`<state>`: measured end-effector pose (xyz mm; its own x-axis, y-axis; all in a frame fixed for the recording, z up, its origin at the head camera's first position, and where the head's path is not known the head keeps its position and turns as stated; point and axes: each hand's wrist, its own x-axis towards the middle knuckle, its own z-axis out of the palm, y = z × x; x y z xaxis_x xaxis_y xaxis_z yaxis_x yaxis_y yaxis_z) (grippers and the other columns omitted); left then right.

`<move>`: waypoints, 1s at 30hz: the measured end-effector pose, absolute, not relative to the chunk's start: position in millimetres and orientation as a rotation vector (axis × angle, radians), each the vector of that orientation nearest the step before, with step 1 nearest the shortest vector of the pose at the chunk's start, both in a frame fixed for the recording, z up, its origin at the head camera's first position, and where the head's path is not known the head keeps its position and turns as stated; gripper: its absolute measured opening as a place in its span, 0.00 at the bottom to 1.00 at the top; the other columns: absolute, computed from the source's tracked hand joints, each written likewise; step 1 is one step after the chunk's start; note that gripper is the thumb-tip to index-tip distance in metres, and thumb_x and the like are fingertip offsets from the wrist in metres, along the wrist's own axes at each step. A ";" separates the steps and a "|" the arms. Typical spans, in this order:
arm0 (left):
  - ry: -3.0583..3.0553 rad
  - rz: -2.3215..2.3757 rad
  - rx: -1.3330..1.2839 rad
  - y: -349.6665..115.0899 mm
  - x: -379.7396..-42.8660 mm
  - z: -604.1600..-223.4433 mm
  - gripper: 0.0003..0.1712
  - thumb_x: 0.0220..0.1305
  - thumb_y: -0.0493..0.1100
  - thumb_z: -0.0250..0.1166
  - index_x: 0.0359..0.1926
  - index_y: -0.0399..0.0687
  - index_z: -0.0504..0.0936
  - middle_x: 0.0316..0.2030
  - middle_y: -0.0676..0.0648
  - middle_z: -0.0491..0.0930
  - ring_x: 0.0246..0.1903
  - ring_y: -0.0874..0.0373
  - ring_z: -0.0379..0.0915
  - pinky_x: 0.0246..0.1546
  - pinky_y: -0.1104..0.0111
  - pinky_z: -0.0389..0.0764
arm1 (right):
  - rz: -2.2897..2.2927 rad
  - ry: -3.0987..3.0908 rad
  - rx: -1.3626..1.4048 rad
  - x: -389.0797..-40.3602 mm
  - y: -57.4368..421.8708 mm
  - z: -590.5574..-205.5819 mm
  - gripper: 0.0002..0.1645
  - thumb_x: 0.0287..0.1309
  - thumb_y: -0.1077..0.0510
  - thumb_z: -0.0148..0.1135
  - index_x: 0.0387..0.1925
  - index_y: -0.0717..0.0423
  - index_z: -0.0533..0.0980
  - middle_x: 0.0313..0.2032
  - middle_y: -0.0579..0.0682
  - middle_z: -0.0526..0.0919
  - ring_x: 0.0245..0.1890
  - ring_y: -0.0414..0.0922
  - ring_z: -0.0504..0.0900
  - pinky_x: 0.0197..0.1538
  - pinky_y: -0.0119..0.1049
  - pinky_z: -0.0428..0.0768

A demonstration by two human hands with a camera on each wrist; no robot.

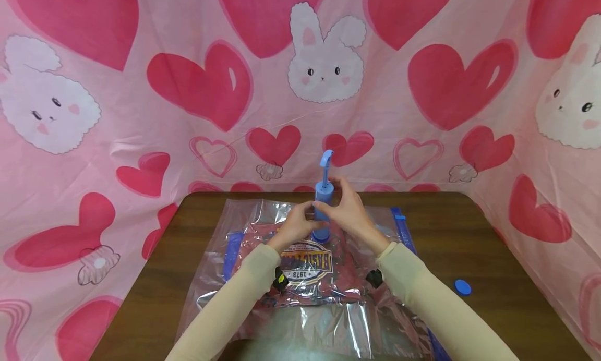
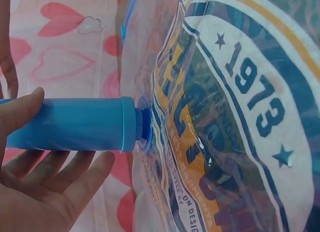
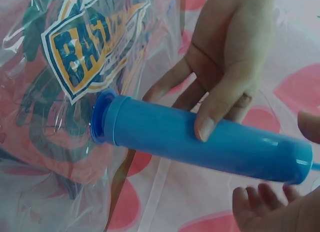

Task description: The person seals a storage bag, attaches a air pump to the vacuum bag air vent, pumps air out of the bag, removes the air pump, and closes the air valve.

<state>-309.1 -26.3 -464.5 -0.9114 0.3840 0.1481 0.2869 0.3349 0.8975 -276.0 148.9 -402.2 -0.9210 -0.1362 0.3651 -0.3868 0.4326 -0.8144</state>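
Note:
A blue hand pump [image 1: 323, 209] stands upright on the round blue valve [image 1: 321, 237] of a clear plastic storage bag [image 1: 328, 319]. Its handle [image 1: 326, 163] is pulled up on a thin rod. My left hand [image 1: 297, 225] grips the barrel, thumb on one side and fingers on the other, as the right wrist view also shows. Around the upper barrel my right hand [image 1: 349, 209] is spread loosely; in the right wrist view its fingers [image 3: 265, 199] and thumb stand apart with a gap to the pump. Inside the bag lies a folded red printed garment [image 1: 305, 264].
A round blue cap [image 1: 462, 287] lies on the brown table [image 1: 451, 236] at the right. The bag's blue zip strip [image 1: 404, 230] runs along its right side. A pink cloth [image 1: 263, 105] with hearts and rabbits hangs behind the table and at both sides.

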 end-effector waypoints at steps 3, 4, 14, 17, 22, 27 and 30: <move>2.501 1.643 0.628 -25.4 -308.5 -466.4 0.31 0.64 0.41 0.77 0.66 0.39 0.79 0.60 0.38 0.82 0.58 0.39 0.81 0.55 0.55 0.84 | 1.421 -2.453 0.407 -275.1 146.7 -404.8 0.47 0.58 0.51 0.80 0.71 0.62 0.66 0.59 0.60 0.77 0.55 0.56 0.77 0.57 0.53 0.77; 2.500 1.645 0.630 -25.4 -308.1 -467.0 0.31 0.64 0.41 0.77 0.66 0.39 0.79 0.60 0.38 0.82 0.58 0.39 0.81 0.55 0.55 0.84 | 1.396 -2.453 0.384 -275.3 145.6 -405.6 0.47 0.58 0.50 0.81 0.70 0.62 0.66 0.56 0.60 0.78 0.52 0.55 0.77 0.55 0.51 0.78; 2.507 1.627 0.607 -26.5 -310.0 -466.3 0.36 0.63 0.42 0.78 0.70 0.41 0.76 0.62 0.39 0.81 0.59 0.41 0.81 0.57 0.53 0.83 | 1.451 -2.375 0.338 -278.9 145.9 -404.4 0.39 0.59 0.59 0.79 0.66 0.64 0.69 0.52 0.62 0.82 0.51 0.57 0.83 0.55 0.53 0.82; 2.491 1.620 0.622 -27.0 -311.3 -464.9 0.35 0.64 0.40 0.77 0.70 0.40 0.76 0.62 0.38 0.80 0.59 0.40 0.80 0.58 0.53 0.82 | 1.442 -2.391 0.395 -279.5 148.7 -402.5 0.36 0.62 0.62 0.76 0.66 0.65 0.70 0.54 0.63 0.83 0.53 0.58 0.83 0.56 0.54 0.82; 2.492 1.594 0.629 -28.0 -311.5 -465.0 0.35 0.66 0.40 0.76 0.71 0.40 0.75 0.62 0.37 0.80 0.61 0.39 0.79 0.58 0.52 0.82 | 1.419 -2.445 0.493 -280.2 151.8 -398.5 0.38 0.63 0.63 0.74 0.71 0.65 0.68 0.59 0.64 0.81 0.57 0.59 0.81 0.59 0.57 0.80; 2.510 1.603 0.617 -27.2 -309.3 -465.4 0.34 0.65 0.39 0.76 0.70 0.40 0.77 0.63 0.38 0.80 0.60 0.38 0.79 0.57 0.52 0.82 | 1.370 -2.497 0.421 -280.0 147.9 -400.0 0.48 0.58 0.52 0.80 0.72 0.61 0.64 0.58 0.61 0.78 0.54 0.58 0.78 0.56 0.53 0.79; 2.515 1.618 0.615 -25.5 -308.2 -465.5 0.31 0.64 0.38 0.77 0.67 0.39 0.79 0.61 0.38 0.80 0.59 0.37 0.80 0.56 0.53 0.83 | 1.335 -2.514 0.359 -279.9 143.4 -401.7 0.46 0.56 0.47 0.82 0.66 0.60 0.66 0.56 0.60 0.77 0.53 0.57 0.79 0.55 0.53 0.81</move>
